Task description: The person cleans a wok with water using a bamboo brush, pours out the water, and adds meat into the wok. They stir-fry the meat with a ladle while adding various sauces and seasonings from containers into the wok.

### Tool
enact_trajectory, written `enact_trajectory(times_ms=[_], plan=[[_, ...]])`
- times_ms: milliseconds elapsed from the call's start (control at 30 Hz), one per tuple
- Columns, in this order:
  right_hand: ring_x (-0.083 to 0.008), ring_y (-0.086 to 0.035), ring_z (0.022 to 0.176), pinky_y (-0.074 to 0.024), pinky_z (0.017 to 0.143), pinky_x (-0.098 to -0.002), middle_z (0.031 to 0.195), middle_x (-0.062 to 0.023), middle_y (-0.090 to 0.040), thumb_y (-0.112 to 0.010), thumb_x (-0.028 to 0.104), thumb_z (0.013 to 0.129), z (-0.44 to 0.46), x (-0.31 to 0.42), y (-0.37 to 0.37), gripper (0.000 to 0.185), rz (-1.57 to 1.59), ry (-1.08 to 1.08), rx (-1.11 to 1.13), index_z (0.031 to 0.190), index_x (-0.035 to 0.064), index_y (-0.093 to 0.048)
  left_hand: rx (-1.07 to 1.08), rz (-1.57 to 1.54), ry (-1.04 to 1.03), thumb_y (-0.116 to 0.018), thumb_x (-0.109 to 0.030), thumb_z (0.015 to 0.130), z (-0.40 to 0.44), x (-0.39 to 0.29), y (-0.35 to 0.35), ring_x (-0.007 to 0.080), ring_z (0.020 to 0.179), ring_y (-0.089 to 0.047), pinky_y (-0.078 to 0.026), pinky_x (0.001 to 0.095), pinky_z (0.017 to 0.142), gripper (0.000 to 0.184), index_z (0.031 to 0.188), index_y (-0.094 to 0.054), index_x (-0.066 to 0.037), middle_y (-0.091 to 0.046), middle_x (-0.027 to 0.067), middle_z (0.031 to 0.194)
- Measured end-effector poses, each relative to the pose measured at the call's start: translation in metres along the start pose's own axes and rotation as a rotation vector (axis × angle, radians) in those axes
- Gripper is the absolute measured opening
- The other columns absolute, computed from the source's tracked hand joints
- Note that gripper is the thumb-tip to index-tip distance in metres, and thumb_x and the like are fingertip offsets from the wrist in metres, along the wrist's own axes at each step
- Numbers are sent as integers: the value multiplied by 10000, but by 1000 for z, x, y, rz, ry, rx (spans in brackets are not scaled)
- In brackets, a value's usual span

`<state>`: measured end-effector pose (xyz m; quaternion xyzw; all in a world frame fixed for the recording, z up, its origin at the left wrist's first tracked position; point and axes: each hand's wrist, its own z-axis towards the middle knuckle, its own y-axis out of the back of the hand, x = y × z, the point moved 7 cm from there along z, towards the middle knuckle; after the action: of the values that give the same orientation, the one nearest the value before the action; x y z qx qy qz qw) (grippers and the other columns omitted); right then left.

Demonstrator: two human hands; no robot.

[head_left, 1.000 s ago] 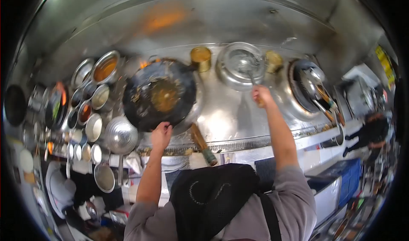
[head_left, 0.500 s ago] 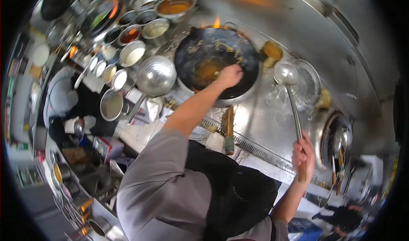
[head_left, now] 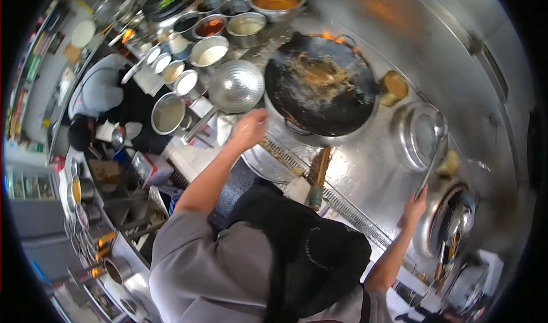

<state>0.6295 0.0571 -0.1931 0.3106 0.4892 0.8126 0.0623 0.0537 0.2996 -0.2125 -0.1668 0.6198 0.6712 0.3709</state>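
Note:
My left hand [head_left: 251, 130] is in the air between the perforated strainer [head_left: 236, 85] and the black wok [head_left: 279, 103]. Its fingers look partly curled but are smeared by motion, and I see nothing in them. My right hand [head_left: 412, 210] is wrapped round the handle of a metal ladle [head_left: 429, 171]. The ladle's bowl is up by a round metal basin [head_left: 406, 133]. In the wok, brownish shreds of food [head_left: 321, 77] lie in bubbling liquid, with flame showing behind the rim.
Several metal bowls of sauces and seasonings, one with amber liquid [head_left: 278, 1], stand at the upper left. A tin can [head_left: 394, 87] is right of the wok. Bamboo sticks [head_left: 320, 180] lie at the counter's front. A second wok [head_left: 451, 220] sits at right. A person [head_left: 100, 89] bends at left.
My left hand has drawn back from over the wok to its left side. The ladle has shifted right, its bowl now at the basin's right edge. The food in the wok looks more stirred up.

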Motion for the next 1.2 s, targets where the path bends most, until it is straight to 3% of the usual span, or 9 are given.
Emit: enact_trajectory(times_ms=[67,133,200,267,533,833,1000,1067,1200], plan=[[-355,-642,1117,-506,890,-385,1217,-234,-648,-619,81,901,26,-68,-30,572,-106,-129,88,1432,-13,-431,-22,-25,90,-634,-88,896,-33,31,16,287,984,-669,-530,381,839,237,1124,-623,-25,-671,177,1061],[-300,-674,746,-543,685,-384,879,-169,-697,-583,132,886,54,-98,-52,360,-28,-71,20,1182,-73,-592,-142,12,19,-612,-31,905,-48,43,19,277,971,-667,-530,379,841,193,1097,-626,-15,-673,170,1044],[-119,-495,489,-402,438,-257,589,-3,-477,-533,127,919,61,-48,-40,161,769,-585,326,774,60,-516,-153,-57,-89,-663,-65,843,-43,-6,19,354,922,-612,-481,436,826,174,1010,-632,-26,-636,179,962],[-88,-459,457,-391,418,-225,575,30,-455,-563,153,950,69,-46,-51,233,1494,-846,295,742,88,-482,-108,21,-256,-684,-62,825,-32,-54,1,377,999,-573,-454,453,873,232,1047,-621,-39,-621,178,1001],[-12,-440,486,-383,425,-181,638,49,-439,-481,131,1010,17,127,49,162,2022,-995,593,868,53,-489,2,277,-386,-718,-245,832,10,-75,-90,339,922,-548,-447,461,770,187,860,-631,-81,-585,130,896],[-50,-447,552,-408,475,-219,860,-40,-411,-379,167,1054,-44,246,-5,427,2237,-890,1038,1359,-130,-348,-196,100,-497,-701,-313,685,14,-39,-55,321,772,-555,-470,455,685,256,668,-592,-81,-543,102,758],[-98,-466,576,-417,518,-241,908,-39,-447,-377,182,1053,-60,291,-143,377,2127,-909,1281,1339,-63,-389,-68,-448,-690,-847,-326,547,-28,-133,3,410,1262,-406,-350,524,1058,907,1313,-451,-44,-490,177,1240],[-132,-584,868,-496,692,-290,1109,-72,-532,-479,287,1026,-39,248,-210,499,1457,-395,718,1444,32,-382,-142,-533,-737,-842,-337,632,-46,-155,3,417,1351,-337,-272,575,1116,802,1289,-473,-65,-489,165,1286],[-148,-579,836,-486,671,-250,1017,-39,-528,-459,233,1031,-109,349,-151,337,1212,-472,695,1324,71,-500,-174,-529,-657,-745,-213,778,-30,-118,34,381,1278,-428,-342,505,1083,514,1216,-525,-60,-511,164,1258]])
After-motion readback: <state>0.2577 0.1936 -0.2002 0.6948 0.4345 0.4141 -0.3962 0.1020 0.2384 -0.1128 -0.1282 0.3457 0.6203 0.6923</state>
